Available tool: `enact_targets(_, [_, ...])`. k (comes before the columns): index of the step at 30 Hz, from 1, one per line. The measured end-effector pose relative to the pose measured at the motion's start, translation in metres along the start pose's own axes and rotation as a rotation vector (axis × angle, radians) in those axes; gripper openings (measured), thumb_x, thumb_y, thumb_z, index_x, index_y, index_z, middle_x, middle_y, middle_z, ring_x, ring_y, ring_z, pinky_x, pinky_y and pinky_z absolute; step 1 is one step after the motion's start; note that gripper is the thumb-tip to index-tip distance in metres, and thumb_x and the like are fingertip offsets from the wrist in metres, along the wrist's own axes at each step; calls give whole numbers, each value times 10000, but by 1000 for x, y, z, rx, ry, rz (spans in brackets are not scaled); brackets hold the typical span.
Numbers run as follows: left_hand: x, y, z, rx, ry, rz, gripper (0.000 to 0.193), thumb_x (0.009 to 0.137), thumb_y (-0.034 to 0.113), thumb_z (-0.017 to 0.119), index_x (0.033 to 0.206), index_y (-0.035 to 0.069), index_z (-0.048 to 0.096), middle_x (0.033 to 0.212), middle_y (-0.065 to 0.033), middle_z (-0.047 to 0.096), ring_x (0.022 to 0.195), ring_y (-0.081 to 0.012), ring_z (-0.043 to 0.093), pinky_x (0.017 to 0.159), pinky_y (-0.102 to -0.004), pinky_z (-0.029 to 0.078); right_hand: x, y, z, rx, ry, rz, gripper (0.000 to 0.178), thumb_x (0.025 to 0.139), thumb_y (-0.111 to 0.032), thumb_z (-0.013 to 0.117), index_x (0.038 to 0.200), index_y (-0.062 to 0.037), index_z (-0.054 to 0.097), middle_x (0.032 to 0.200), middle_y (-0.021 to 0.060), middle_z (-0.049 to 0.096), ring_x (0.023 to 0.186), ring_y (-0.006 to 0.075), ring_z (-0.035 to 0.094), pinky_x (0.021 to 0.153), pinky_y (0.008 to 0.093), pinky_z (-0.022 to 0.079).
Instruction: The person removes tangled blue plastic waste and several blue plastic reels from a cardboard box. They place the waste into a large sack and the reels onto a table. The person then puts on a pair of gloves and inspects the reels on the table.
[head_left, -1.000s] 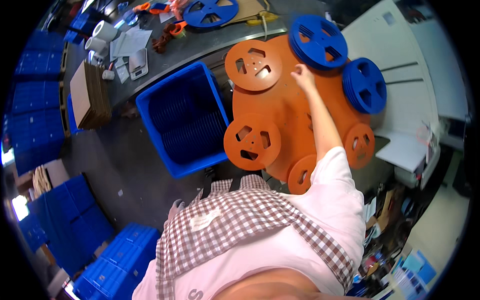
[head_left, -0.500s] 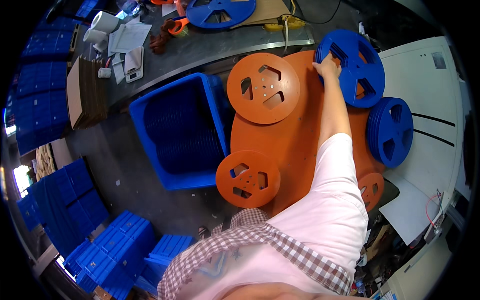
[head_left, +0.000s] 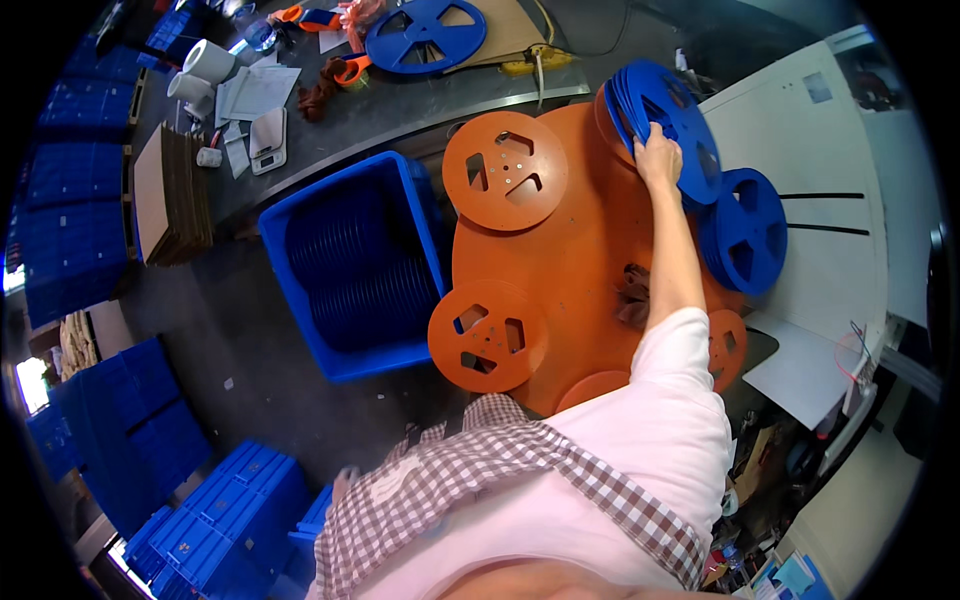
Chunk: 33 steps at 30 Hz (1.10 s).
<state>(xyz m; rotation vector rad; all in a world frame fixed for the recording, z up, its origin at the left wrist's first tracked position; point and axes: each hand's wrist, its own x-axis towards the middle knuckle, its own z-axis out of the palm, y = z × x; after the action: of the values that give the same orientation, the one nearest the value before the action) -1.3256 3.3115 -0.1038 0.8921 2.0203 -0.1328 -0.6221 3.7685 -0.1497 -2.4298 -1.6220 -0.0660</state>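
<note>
At the far right of the orange machine table (head_left: pixel 590 250), my right hand (head_left: pixel 658 160) grips the near rim of a stack of blue plastic reels (head_left: pixel 690 125). The fingers are closed on the edge, and the reels fan apart and lean, showing part of an orange disc (head_left: pixel 612 125) beneath their left side. A second stack of blue reels (head_left: pixel 752 230) stands just to the right. Two orange discs with cut-outs, one far (head_left: pixel 505 170) and one near (head_left: pixel 488 337), sit bare on the left. What seems to be my left hand (head_left: pixel 346 482) shows as a blur beside the apron.
Left of the machine stands a blue crate (head_left: pixel 285 290) packed with dark blue reels. A grey workbench (head_left: pixel 400 110) behind it carries a loose blue reel (head_left: pixel 425 50), a scale (head_left: pixel 268 140) and papers. A white cabinet (head_left: pixel 830 150) borders the right side.
The stack of reels under my right hand has tilted and its reels have spread, uncovering some of the orange disc below. My view has shifted, and a blur appears beside the apron.
</note>
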Motion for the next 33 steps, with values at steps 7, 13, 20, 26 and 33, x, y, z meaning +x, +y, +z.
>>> enact_targets(7, [6,270,-19,-211,-362,682,536,918,362,497,1296,-10,421,1135,-115,562,1024,-197,532,901,-289,418,-162,-100,-164,638,1,-220,315,802,-199,623,1068,-55,533,800,240,628,786,429,605,679,488,473])
enact_targets(13, [-30,316,-26,-1272,-1229,370,439,872,382,609,1163,68,513,1063,-97,590,968,-183,548,892,-298,442,-357,-254,-194,567,-342,-476,298,797,-187,619,1037,-49,508,783,222,617,762,421,601,671,482,480])
enact_targets(20, [-27,158,-81,-1404,-601,216,224,847,189,577,991,26,627,1006,-115,632,964,-246,577,895,-378,456,-494,-353,-184,728,-518,-698,443,802,-195,617,1162,27,483,1038,242,567,966,382,558,832,426,452])
enact_targets(26, [-56,22,-161,-1773,-610,394,280,801,4,540,1078,37,518,996,-87,617,867,-224,608,950,-401,450,-510,-363,-214,1019,-638,-525,503,810,-210,657,1254,-43,488,1211,133,528,1125,245,513,940,361,422])
enact_targets(33, [-80,-56,-204,-1791,-607,857,388,792,18,576,1162,34,459,955,-58,576,901,-202,602,953,-389,442,-550,-451,-198,917,-739,-538,853,794,-509,621,1387,3,283,1269,266,466,1139,352,512,943,387,424])
